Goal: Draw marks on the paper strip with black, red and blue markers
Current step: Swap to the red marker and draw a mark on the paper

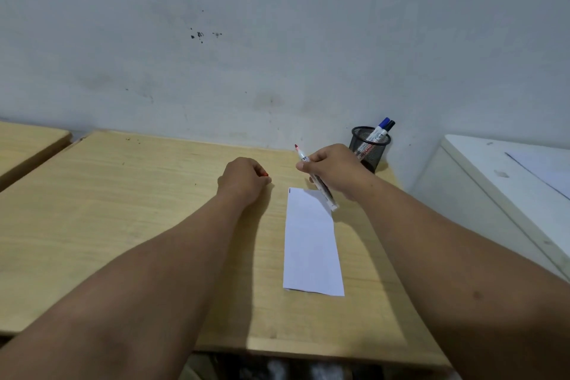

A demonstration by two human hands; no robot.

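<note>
A white paper strip (pixel 311 244) lies lengthwise on the wooden table (pixel 129 225), with a short black mark at its far left corner. My right hand (pixel 336 173) grips the uncapped red marker (pixel 317 179) above the strip's far end, its red tip pointing up and away. My left hand (pixel 243 177) is closed to the left of the strip, and a bit of the red cap (pixel 265 174) shows at its fingers. The blue marker (pixel 381 129) and black marker (pixel 389 126) stand in a black mesh pen holder (pixel 368 148) at the table's far right corner.
A pale wall runs right behind the table. A second wooden table (pixel 27 142) sits at the far left. A white cabinet top (pixel 509 182) with a sheet on it stands to the right of the table.
</note>
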